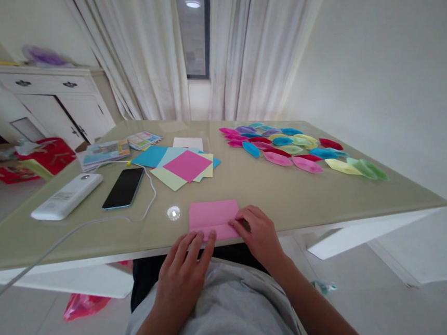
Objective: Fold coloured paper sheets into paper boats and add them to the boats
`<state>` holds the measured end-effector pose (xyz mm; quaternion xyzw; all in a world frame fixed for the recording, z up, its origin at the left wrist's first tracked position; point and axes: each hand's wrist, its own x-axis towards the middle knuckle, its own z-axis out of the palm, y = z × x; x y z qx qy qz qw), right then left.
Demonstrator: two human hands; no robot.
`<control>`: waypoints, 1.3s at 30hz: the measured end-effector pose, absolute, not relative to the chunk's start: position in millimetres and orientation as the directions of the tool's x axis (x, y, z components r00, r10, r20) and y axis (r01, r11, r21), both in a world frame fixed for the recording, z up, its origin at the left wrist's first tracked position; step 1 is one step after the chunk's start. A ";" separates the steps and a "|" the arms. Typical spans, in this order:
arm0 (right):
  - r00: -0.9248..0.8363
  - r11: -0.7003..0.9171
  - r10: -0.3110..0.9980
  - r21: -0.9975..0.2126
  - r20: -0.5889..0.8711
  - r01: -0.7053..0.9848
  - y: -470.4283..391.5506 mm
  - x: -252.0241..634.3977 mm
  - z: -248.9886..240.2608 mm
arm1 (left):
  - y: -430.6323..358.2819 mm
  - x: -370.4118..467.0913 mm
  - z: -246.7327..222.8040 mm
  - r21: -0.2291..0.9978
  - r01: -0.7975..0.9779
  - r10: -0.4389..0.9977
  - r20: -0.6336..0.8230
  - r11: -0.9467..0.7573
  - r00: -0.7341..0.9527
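A pink sheet of paper (214,213) lies at the table's front edge, with a crease running across it and its near part folded up. My left hand (187,262) rests its outstretched fingers on the paper's near left edge. At the right side of the sheet, the thumb and forefinger of my right hand (258,232) pinch its edge near the crease. Beyond the sheet is a fanned pile of coloured paper squares, with a magenta square (188,165) on top.
Many folded paper pieces (284,141) in several colours spread over the table's (289,203) right back. To the left lie a black phone (123,188), a white power bank (67,197), a white cable (95,221) and booklets (105,153). A wall stands at the right.
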<state>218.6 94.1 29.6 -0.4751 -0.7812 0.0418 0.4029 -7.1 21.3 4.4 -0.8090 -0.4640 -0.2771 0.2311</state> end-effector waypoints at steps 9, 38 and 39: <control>-0.433 0.758 0.466 -0.097 0.772 0.645 51.5 206.4 36.8 | 26.4 -7.9 15.0 -0.145 0.814 0.563 0.654 -0.562 0.506; -0.407 0.739 0.477 -0.106 0.779 0.665 43.7 201.7 17.2 | 30.7 -22.5 20.0 -0.131 0.735 0.453 0.711 -0.665 0.537; -0.403 0.742 0.471 -0.106 0.784 0.662 43.4 204.1 18.9 | 28.3 -23.0 19.7 -0.087 0.723 0.450 0.730 -0.685 0.514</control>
